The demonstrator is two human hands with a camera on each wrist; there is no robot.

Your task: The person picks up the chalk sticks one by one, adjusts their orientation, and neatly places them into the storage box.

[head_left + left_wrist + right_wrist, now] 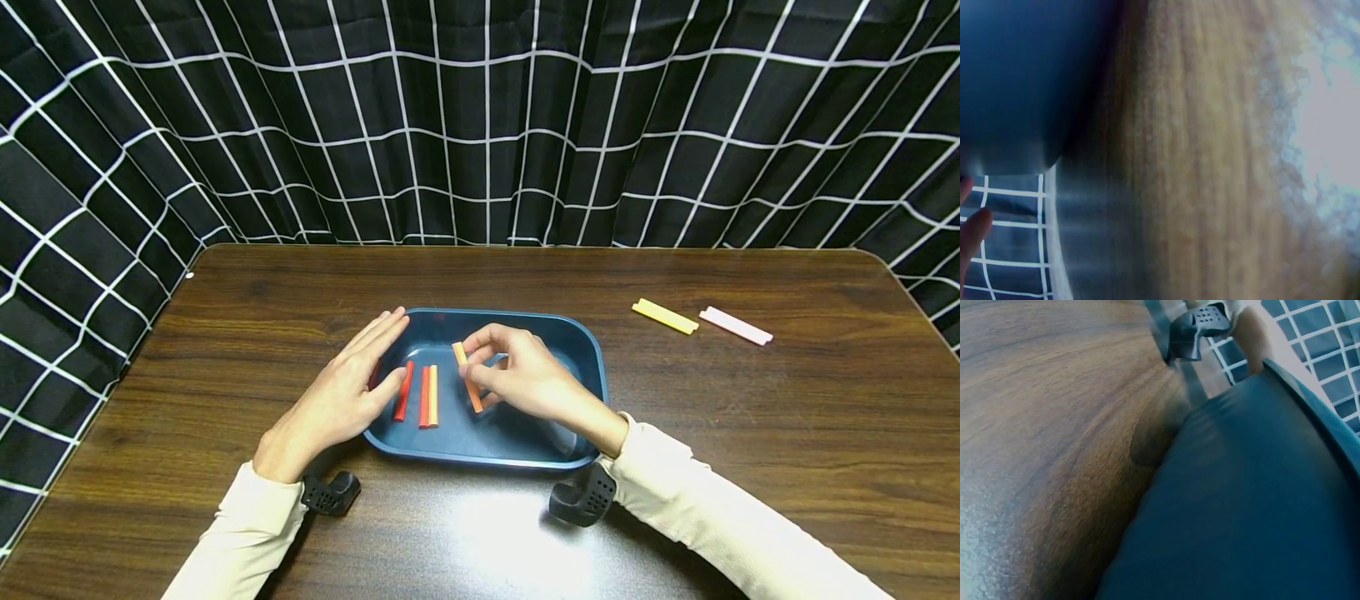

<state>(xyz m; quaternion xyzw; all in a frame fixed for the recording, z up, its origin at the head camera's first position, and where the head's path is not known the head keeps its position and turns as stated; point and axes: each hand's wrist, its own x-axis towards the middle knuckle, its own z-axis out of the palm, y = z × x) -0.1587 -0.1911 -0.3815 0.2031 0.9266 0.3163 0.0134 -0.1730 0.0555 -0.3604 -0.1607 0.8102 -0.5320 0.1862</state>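
A blue plastic tray (495,446) sits on the table, with a red stick (403,392) and a red-and-yellow pair of sticks (428,397) lying in its left part. Over the tray's middle, my right hand (517,367) pinches an orange stick (470,379) between thumb and fingers, holding it tilted. My left hand (341,387) lies across the left rim with fingers extended, its thumb tip beside the red stick. Only fingertips (974,234) of the left hand show in the left wrist view. The right wrist view is mostly filled by the tray's outer wall (1235,500).
On the brown wooden table (750,433), a yellow stick (665,317) and a pale pink stick (736,326) lie right of the tray. A black curtain with a white grid (480,125) hangs behind the table and along its left side. Each wrist wears a black camera.
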